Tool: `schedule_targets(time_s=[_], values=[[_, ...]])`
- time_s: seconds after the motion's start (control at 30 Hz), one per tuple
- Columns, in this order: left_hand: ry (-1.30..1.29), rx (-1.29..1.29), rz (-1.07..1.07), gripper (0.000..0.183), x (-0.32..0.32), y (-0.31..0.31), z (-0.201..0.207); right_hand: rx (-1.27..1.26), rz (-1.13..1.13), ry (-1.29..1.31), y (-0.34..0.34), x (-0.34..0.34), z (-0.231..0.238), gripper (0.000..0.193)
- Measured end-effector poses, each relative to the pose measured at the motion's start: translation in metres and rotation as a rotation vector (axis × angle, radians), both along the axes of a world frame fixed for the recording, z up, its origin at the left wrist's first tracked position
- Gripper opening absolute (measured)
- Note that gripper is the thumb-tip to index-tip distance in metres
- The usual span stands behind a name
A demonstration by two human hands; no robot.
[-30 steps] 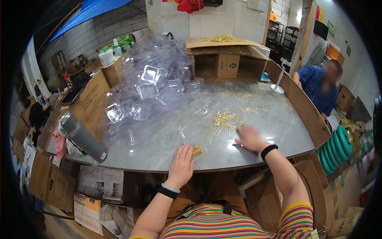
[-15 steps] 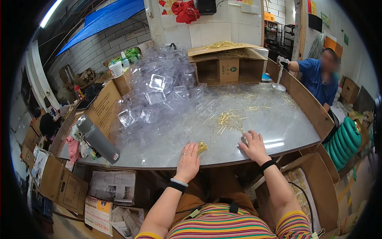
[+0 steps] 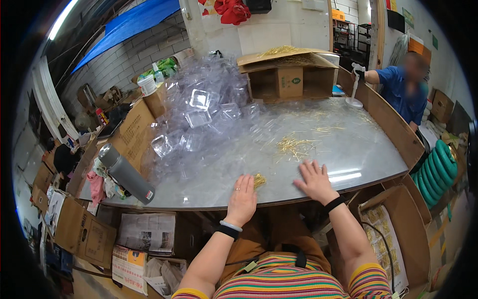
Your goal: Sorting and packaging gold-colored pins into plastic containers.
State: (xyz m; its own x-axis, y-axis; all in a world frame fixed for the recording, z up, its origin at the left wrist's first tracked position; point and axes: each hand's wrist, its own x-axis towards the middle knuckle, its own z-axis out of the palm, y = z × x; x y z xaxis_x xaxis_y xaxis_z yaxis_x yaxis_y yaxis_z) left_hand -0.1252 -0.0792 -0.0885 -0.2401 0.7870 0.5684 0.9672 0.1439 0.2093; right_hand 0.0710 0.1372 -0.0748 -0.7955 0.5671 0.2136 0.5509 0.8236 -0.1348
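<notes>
My left hand (image 3: pixel 243 200) lies on the grey tabletop (image 3: pixel 209 192) near its front edge, fingers stretched out and close together. Against its thumb side sits a small bundle of thin gold wire-like pieces (image 3: pixel 259 180). The thumb is hard to make out. To the right, my right hand (image 3: pixel 316 183) is palm down with its fingers spread, holding nothing I can see. Just beyond its fingertips is a loose heap of the same gold pieces (image 3: pixel 294 145). More of them are scattered farther back, some blurred.
Clear plastic containers (image 3: pixel 199 99) pile up at the back left. A grey flask (image 3: pixel 127 174) stands at the left edge. An open cardboard box (image 3: pixel 289 82) holds gold pieces on top. Beyond the wooden side board (image 3: pixel 383 112), a person in blue (image 3: pixel 403 92) grips a white stand (image 3: pixel 354 94).
The whole view has shifted slightly. My right hand has edged left toward the bundle, its fingers spread wider. My left hand stays beside the bundle.
</notes>
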Motion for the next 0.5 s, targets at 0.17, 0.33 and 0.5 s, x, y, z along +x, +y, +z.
schedule_targets(time_s=[0.17, 0.33, 0.5], values=[[-0.019, 0.006, -0.004, 0.053, 0.001, 0.005, 0.002, 0.014, 0.102, -0.023, -0.001, -0.008, -0.003, 0.067], [-0.049, 0.026, -0.011, 0.054, 0.001, 0.007, 0.001, 0.025, 0.13, 0.058, -0.006, -0.026, -0.009, 0.059], [-0.073, 0.009, -0.006, 0.059, 0.0, 0.004, 0.003, -0.033, 0.189, 0.227, -0.024, -0.038, -0.012, 0.053]])
